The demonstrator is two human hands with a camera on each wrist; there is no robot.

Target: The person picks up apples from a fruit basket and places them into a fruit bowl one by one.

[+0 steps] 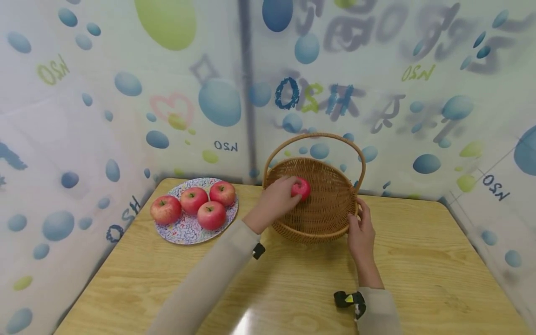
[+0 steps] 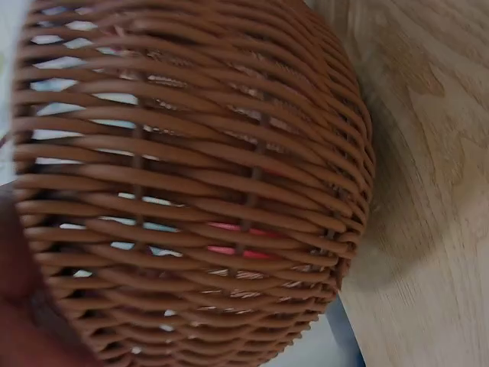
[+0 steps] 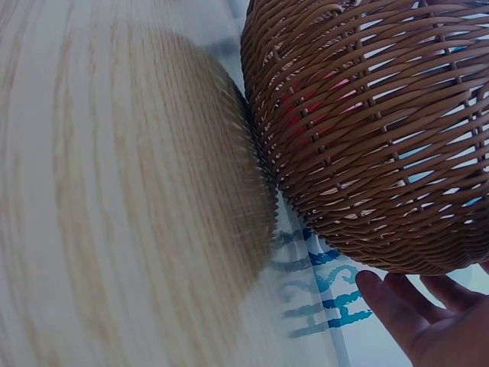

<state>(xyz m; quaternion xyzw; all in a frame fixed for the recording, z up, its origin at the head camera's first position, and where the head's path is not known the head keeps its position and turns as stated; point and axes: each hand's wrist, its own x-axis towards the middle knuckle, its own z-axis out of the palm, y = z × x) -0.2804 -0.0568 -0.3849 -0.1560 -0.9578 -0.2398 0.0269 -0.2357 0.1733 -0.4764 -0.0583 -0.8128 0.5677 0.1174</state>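
Observation:
My left hand (image 1: pixel 276 199) reaches over the near left rim of a brown wicker basket (image 1: pixel 322 200) and grips a red apple (image 1: pixel 300 188) inside it. The basket tilts so that its opening faces me, with its arched handle up. At the basket's right side, my right hand (image 1: pixel 362 235) holds the rim between thumb and fingers. In the left wrist view the woven wall (image 2: pixel 191 176) fills most of the frame, and red shows through its gaps. The right wrist view has the fingers (image 3: pixel 386 302) against the basket (image 3: pixel 382 145).
To the left of the basket, a round patterned plate (image 1: pixel 184 235) carries several red apples (image 1: pixel 211 215). Both stand toward the back of the wooden table (image 1: pixel 301 288). A wall covering (image 1: pixel 201 153) printed with blue and green drops rises behind and at both sides.

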